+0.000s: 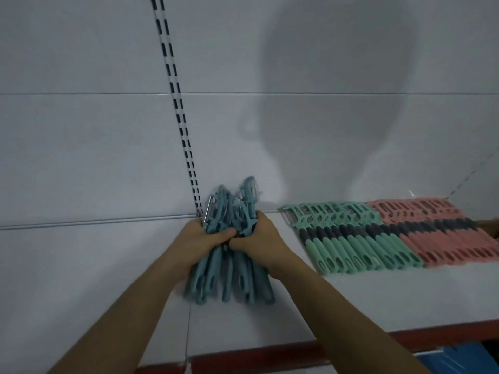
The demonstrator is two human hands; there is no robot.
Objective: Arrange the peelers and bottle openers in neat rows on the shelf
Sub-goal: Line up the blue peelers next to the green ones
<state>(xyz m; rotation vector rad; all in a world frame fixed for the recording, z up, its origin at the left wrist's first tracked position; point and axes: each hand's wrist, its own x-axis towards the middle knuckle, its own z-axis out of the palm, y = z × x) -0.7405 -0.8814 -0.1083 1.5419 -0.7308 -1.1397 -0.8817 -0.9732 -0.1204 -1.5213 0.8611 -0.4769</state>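
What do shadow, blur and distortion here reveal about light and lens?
Head view: a head-shaped shadow on the white wall puts the light behind the person; the blue peelers gripped by left hand and right hand look soft; the slotted upright curves, wide-angle.

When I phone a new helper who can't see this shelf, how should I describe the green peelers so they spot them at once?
On the white shelf with the red front edge, look right of the blue-grey bunch being held. Two flat rows lie side by side there; the mint-green row is the left one, against the pink row.
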